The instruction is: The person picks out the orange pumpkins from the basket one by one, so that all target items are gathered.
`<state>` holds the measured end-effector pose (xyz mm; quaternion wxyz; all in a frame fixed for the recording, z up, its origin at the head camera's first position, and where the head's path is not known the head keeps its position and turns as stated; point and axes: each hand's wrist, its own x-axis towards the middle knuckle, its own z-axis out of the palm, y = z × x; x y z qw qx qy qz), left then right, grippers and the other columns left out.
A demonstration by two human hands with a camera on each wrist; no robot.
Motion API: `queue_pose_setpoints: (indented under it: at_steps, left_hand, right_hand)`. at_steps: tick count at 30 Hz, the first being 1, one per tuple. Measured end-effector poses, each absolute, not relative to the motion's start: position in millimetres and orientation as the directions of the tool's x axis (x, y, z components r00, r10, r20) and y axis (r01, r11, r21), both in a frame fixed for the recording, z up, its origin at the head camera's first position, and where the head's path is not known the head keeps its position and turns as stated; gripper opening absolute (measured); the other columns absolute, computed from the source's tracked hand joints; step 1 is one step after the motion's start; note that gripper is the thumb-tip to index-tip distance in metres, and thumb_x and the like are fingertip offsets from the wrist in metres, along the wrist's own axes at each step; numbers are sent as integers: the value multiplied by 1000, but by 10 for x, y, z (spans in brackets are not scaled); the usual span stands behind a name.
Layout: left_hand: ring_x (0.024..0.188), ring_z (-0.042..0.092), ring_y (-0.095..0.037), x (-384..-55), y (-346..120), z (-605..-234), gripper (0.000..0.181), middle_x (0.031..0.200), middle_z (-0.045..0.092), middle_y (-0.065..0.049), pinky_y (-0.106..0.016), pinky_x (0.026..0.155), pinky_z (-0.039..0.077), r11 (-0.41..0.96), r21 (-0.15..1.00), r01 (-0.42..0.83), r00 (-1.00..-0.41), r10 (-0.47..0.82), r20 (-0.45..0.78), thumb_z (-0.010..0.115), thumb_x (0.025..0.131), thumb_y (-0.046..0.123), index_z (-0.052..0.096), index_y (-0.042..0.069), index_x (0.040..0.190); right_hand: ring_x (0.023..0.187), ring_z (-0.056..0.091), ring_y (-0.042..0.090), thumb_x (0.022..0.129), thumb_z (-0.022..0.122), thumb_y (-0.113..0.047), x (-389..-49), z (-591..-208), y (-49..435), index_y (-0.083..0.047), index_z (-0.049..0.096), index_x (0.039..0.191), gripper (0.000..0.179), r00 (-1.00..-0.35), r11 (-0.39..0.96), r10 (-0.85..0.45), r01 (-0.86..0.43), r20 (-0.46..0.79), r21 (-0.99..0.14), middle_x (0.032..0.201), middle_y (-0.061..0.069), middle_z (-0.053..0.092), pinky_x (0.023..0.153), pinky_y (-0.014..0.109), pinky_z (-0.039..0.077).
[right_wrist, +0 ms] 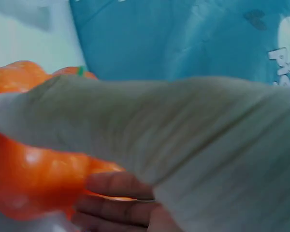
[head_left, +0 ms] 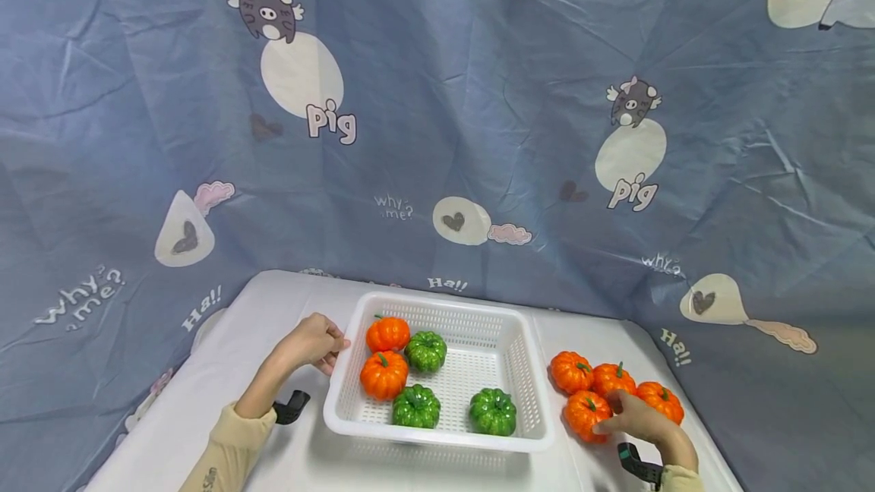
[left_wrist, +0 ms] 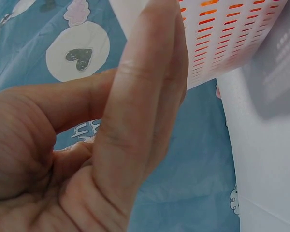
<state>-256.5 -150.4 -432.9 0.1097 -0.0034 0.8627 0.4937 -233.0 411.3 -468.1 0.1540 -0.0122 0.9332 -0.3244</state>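
My left hand (head_left: 314, 342) pinches the left rim of a white plastic basket (head_left: 437, 433); the left wrist view shows its fingers (left_wrist: 140, 96) against the perforated wall. Inside the basket, two orange pumpkins (head_left: 384, 376) sit at the left. Three green pumpkins (head_left: 492, 411) are also inside, one alone at the front right. Right of the basket, my right hand (head_left: 641, 420) grips the front orange pumpkin (head_left: 585, 414) of a small group, thumb on one side and fingers on the other. In the right wrist view that pumpkin (right_wrist: 34, 179) is partly hidden by the thumb.
Three more orange pumpkins (head_left: 571, 372) lie close around the right hand, behind and to the right of the gripped one. A white cloth covers the table (head_left: 287, 469). A blue printed curtain (head_left: 410, 135) hangs behind and along both sides.
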Motion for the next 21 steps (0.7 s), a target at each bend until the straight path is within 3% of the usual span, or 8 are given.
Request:
queue_pose_setpoints:
  at_steps: [6, 11, 21]
  left_hand:
    - [51, 64, -17, -2582, -1509, -4344, 14, 66, 63, -14, -32, 50, 60, 523, 846, -103, -977, 105, -184, 61, 92, 4, 65, -9, 94]
    - [50, 63, -16, -2593, -1510, -4356, 13, 66, 63, -14, -31, 50, 60, 537, 837, -105, -978, 97, -185, 62, 92, 4, 65, -9, 93]
    - [51, 64, -17, -2593, -1501, -4364, 13, 66, 63, -14, -32, 50, 60, 531, 840, -116, -977, 90, -192, 62, 92, 4, 65, -8, 94]
  right_hand:
    - [114, 55, 45, 83, 72, -20, -2278, -4504, 4183, 24, 38, 127, 71, -961, 746, -116, 83, -252, -661, 122, 36, 54, 94, 51, 52]
    - [121, 49, 49, 86, 73, -24, -2238, -4337, 4171, 19, 33, 133, 76, -985, 737, -44, 83, -169, -671, 131, 38, 46, 96, 51, 52]
    - [135, 31, 51, 88, 69, -39, -2256, -4181, 4101, 13, 18, 145, 93, -994, 695, 44, 105, -105, -711, 146, 36, 28, 111, 61, 34]
